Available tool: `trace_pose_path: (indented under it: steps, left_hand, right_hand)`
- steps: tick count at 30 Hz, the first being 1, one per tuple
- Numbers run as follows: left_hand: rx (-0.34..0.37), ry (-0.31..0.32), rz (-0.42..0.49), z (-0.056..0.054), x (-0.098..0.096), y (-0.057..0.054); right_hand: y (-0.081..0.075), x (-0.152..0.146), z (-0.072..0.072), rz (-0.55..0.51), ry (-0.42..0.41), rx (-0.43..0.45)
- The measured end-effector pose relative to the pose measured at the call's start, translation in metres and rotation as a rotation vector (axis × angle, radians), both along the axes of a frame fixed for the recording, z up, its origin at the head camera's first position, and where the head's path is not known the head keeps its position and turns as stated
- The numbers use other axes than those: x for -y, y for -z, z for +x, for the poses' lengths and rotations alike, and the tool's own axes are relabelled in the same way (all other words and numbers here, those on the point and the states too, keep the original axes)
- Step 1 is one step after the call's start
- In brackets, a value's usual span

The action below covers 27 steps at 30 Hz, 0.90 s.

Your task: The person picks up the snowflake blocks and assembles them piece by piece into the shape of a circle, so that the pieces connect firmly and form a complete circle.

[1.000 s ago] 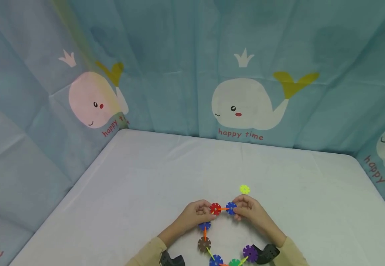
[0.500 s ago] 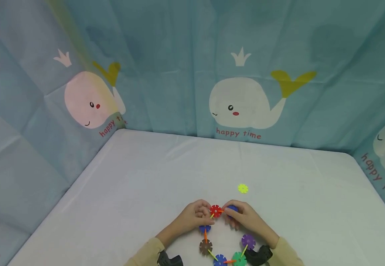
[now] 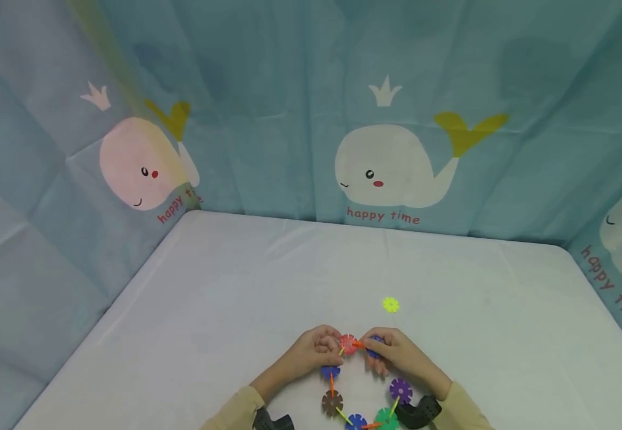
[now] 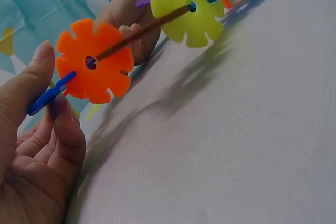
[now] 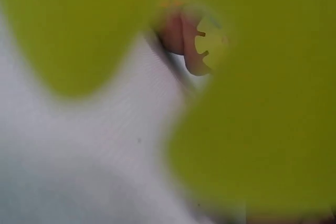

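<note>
My left hand (image 3: 316, 351) grips the left part of a chain of notched plastic snowflake discs, close to a red disc (image 3: 348, 344) and a blue disc (image 3: 330, 372). In the left wrist view, its thumb and fingers pinch a blue disc (image 4: 51, 94) seen edge-on, which is slotted into an orange-looking disc (image 4: 79, 80). Across from it, my right hand (image 3: 405, 355) pinches another blue disc (image 3: 376, 341), mostly covered by the fingers. An orange disc (image 3: 358, 344), edge-on, links it to the red one. A blurred yellow-green disc (image 5: 262, 119) fills most of the right wrist view.
Nearer me, the chain curves through a brown disc (image 3: 332, 404), a blue disc (image 3: 356, 422), a green disc (image 3: 387, 418) and a purple disc (image 3: 400, 390). A loose yellow disc (image 3: 391, 305) lies on the white table (image 3: 268, 269) beyond my hands. Printed curtains (image 3: 268, 161) enclose the table.
My right hand has shifted left and closed over the blue disc, fingers now covering most of it. The purple and green end of the chain shows more fully. My left hand keeps its grip.
</note>
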<state>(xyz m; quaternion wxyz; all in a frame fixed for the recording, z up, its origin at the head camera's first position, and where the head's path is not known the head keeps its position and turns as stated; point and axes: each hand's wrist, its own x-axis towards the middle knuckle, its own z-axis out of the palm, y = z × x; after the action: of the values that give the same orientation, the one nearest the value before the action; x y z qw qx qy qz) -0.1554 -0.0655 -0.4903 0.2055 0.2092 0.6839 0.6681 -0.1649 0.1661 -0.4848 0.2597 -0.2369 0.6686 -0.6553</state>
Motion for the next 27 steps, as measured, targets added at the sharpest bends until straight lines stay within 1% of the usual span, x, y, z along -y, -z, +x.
trace_pose_path:
  steps: [2, 4, 8, 11, 15, 17, 18, 22, 24, 27]
  left_hand:
    - [0.017, 0.009, 0.010, 0.000, 0.001, 0.003]
    - [0.011, 0.017, 0.024, -0.001, 0.001, 0.004]
    - [-0.004, 0.032, 0.041, -0.001, 0.003, 0.001]
    - [-0.009, 0.032, 0.047, -0.002, 0.002, 0.002]
    - [0.001, 0.020, 0.049, 0.000, -0.002, -0.009]
    - [0.016, 0.013, 0.044, 0.002, -0.002, -0.016]
    - [0.018, 0.011, 0.039, 0.003, -0.002, -0.020]
    - [0.022, -0.007, 0.017, 0.006, -0.002, -0.018]
    - [0.011, -0.021, 0.007, 0.008, -0.002, -0.018]
    - [0.001, -0.040, 0.001, 0.010, -0.002, -0.018]
  right_hand:
    - [0.001, 0.000, -0.001, -0.016, -0.026, 0.000]
    - [0.002, -0.001, -0.002, -0.028, -0.048, -0.018]
    - [0.005, -0.002, -0.004, -0.048, -0.089, -0.044]
    - [0.006, -0.003, -0.005, -0.022, -0.068, -0.035]
    - [0.004, -0.004, -0.003, 0.023, 0.001, -0.008]
    - [0.003, -0.004, -0.001, 0.023, 0.015, -0.005]
    - [0.002, -0.004, -0.001, 0.021, 0.016, -0.002]
    - [0.003, -0.003, 0.000, 0.022, -0.003, -0.007]
    - [0.003, -0.003, 0.000, 0.025, -0.016, 0.002]
    - [0.004, -0.003, 0.000, 0.037, -0.038, -0.020]
